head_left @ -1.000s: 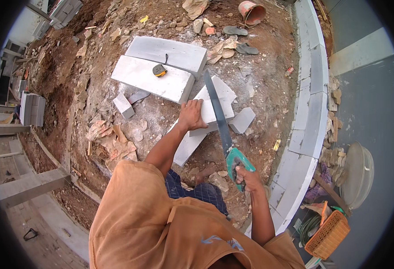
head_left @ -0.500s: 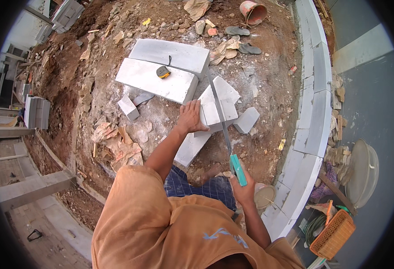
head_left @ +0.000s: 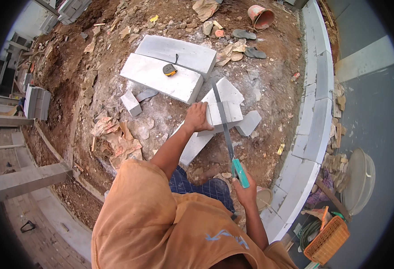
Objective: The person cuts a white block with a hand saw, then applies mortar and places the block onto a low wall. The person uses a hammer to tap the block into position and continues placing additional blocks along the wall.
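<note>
My left hand (head_left: 198,117) presses flat on a long white lightweight block (head_left: 224,96) that lies on the dirt in front of me. My right hand (head_left: 246,190) grips the teal handle of a hand saw (head_left: 226,130). The saw blade runs across the block just right of my left fingers, sunk into a cut in its top face. A cut-off white piece (head_left: 249,122) lies against the block's right side. My orange sleeves fill the lower middle of the view.
Two large white blocks (head_left: 161,76) lie side by side beyond, with a yellow tape measure (head_left: 170,70) on the nearer one. A small block offcut (head_left: 131,102), torn paper sacks (head_left: 116,136), sandals (head_left: 244,34) and a bucket (head_left: 260,17) dot the soil. A curved block wall (head_left: 315,121) runs along the right.
My right hand has drawn the saw back toward me and swung it more upright across the block. My left hand has stayed on the block.
</note>
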The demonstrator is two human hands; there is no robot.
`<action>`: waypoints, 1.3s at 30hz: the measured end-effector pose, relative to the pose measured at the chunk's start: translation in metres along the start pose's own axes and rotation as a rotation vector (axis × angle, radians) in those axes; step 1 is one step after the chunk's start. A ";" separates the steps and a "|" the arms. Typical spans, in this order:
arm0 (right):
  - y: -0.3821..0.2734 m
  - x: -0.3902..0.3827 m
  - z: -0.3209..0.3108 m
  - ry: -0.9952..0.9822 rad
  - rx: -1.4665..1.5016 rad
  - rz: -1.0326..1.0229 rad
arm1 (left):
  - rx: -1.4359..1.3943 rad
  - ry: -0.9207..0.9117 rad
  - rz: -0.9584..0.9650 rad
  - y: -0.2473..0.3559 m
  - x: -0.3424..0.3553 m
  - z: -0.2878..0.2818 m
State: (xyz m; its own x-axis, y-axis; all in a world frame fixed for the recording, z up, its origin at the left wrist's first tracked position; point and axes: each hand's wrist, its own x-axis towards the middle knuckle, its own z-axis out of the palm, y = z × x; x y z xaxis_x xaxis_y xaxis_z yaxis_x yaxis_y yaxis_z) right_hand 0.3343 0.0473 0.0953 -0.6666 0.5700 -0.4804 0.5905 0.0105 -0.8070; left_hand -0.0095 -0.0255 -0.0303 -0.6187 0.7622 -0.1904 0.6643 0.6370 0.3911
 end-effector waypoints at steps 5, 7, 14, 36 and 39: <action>-0.011 -0.022 -0.002 0.063 -0.032 -0.141 | -0.050 0.033 0.017 -0.003 0.001 0.007; -0.019 -0.001 0.004 0.094 -0.089 -0.175 | -0.048 0.077 0.032 -0.003 -0.001 0.011; -0.023 -0.002 0.007 -0.014 -0.056 -0.042 | -0.075 0.021 0.020 -0.003 0.000 0.002; -0.035 0.060 0.005 -0.102 -0.057 -0.056 | -0.109 0.117 -0.044 -0.006 -0.008 0.017; -0.034 0.051 0.003 -0.121 -0.101 -0.045 | -0.133 0.076 -0.054 -0.008 -0.011 0.014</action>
State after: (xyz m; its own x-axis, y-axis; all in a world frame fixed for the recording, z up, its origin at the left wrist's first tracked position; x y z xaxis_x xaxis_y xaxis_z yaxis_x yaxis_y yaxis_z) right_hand 0.2793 0.0737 0.0975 -0.7398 0.4638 -0.4873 0.5973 0.1195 -0.7930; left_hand -0.0019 -0.0370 -0.0440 -0.6852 0.7131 -0.1481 0.5710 0.6522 0.4986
